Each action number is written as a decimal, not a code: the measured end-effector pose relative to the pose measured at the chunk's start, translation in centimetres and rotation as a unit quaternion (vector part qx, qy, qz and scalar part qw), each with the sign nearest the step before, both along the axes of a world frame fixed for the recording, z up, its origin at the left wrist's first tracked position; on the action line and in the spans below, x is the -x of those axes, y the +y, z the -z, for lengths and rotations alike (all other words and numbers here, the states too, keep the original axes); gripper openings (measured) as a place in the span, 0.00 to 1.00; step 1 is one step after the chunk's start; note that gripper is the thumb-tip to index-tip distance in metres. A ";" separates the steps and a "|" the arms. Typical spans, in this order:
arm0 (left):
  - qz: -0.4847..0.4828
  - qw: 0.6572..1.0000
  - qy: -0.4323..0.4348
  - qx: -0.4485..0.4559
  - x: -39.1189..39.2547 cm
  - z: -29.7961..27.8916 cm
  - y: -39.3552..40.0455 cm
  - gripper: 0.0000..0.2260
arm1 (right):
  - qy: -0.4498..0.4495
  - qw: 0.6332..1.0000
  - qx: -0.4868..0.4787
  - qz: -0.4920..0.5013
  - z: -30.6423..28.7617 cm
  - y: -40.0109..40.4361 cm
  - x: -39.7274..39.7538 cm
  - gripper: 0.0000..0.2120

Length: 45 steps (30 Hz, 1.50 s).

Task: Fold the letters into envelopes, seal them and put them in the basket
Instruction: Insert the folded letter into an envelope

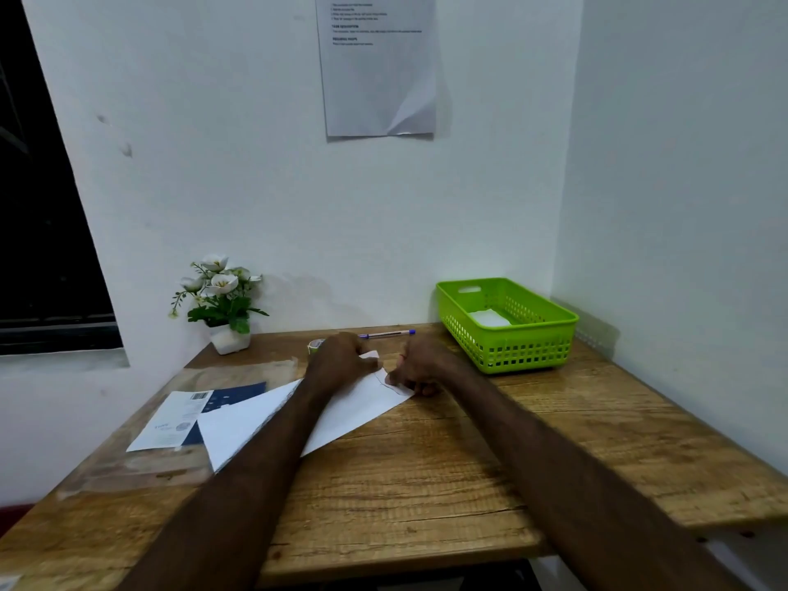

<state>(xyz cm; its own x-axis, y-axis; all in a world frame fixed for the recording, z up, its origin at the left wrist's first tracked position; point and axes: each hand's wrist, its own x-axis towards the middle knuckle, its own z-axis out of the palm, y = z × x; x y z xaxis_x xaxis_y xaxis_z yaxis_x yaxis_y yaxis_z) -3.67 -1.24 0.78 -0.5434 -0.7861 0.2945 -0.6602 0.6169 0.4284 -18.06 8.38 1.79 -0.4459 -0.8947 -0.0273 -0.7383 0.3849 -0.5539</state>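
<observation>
Both hands worked at the far end of a white letter (354, 409) lying flat on the tabletop (426, 484). Left hand (343, 360) lay over the sheet's far corner, fingers bent down onto the paper; right hand (420, 371) had its fingers curled at the sheet's right edge, seemingly pinching it. Whether a fold was started could not be told.

Green basket (507, 324) stood well apart, right rear corner, something white already inside; judged one envelope done, this one unsealed.

Nearby: pen (388, 334) and tape roll (314, 345) just behind the hands, printed packet (196, 413) left, potted flowers (221, 300) rear. Path to the basket looked unobstructed.
</observation>
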 end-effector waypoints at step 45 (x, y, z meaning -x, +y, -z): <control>0.008 0.965 0.218 0.149 -1.6 -4.6 2.1 0.11 | -0.177 0.958 0.087 -0.208 -3.8 3.6 0.4 0.11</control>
